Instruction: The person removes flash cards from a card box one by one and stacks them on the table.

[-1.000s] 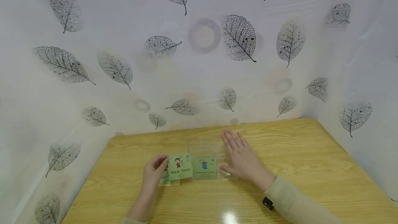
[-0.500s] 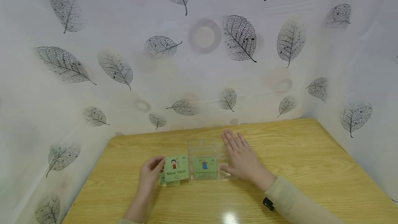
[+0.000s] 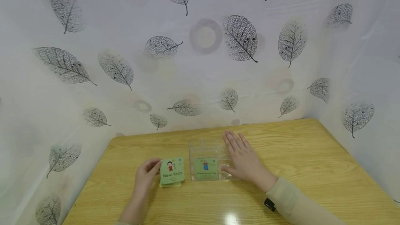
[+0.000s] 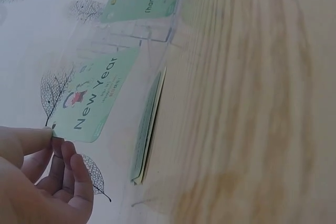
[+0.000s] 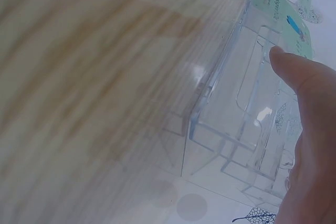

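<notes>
My left hand (image 3: 146, 174) pinches a green "New Year" card (image 3: 172, 171) by its left edge, thumb on top. In the left wrist view that card (image 4: 94, 98) hangs above a small stack of cards (image 4: 148, 129) lying on the table. To the right is a clear plastic box (image 3: 204, 144) with several compartments; a green "Thanksgiving Day" card (image 3: 206, 169) lies face up in its front left part. My right hand (image 3: 243, 159) rests with straight fingers over the box's right side, covering much of it. The right wrist view shows the thumb over the clear box (image 5: 226, 108).
The box and cards stand on a yellow wood-grain table (image 3: 297, 155). Behind and at both sides hangs a pale sheet (image 3: 206, 79) printed with dark leaves. A black clip-like object (image 3: 269, 204) sits at the right sleeve's cuff.
My left hand has moved left with the "New Year" card, away from the box and over the card stack. The right hand has stayed in place on the box.
</notes>
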### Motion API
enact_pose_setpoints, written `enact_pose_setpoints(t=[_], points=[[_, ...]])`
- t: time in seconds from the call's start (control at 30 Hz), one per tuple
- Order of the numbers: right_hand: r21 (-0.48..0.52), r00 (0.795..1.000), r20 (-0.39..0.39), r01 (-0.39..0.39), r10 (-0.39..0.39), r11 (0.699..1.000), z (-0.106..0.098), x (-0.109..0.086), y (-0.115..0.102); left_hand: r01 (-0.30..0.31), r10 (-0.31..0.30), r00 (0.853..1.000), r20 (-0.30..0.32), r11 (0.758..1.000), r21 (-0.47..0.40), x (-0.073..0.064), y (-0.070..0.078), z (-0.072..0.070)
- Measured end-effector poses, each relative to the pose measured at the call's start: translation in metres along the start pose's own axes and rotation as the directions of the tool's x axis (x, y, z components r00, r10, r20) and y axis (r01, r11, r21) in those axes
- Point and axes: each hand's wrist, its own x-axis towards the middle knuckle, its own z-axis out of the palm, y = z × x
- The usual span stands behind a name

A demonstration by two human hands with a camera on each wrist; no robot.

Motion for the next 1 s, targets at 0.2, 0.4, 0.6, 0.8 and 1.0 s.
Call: enact_pose_setpoints(t=[0.2, 0.4, 0.6, 0.8, 1.0], points=[[-0.015, 1.000, 0.025, -0.003, 0.004, 1.000, 0.000, 0.001, 0.001, 0.005, -0.005, 1.000, 0.019, 1.000, 0.013, 0.005, -0.004, -0.004], [-0.025, 1.000, 0.027, -0.002, 0.003, 1.000, 0.001, 0.001, 0.001, 0.015, -0.016, 0.999, 0.036, 1.000, 0.022, 0.008, -0.007, -0.008], [-0.036, 1.000, 0.019, 0.002, -0.002, 0.999, 0.002, 0.001, 0.002, 0.019, -0.019, 0.999, 0.034, 1.000, 0.016, 0.010, -0.006, -0.010], [-0.038, 1.000, 0.023, 0.000, 0.001, 0.999, 0.002, 0.002, 0.002, 0.013, -0.014, 0.999, 0.032, 1.000, 0.028, 0.013, -0.009, -0.009], [-0.042, 1.000, 0.030, -0.001, 0.002, 0.999, 0.001, 0.002, 0.001, 0.016, -0.017, 0.999, 0.031, 0.999, 0.040, 0.014, -0.010, -0.010]])
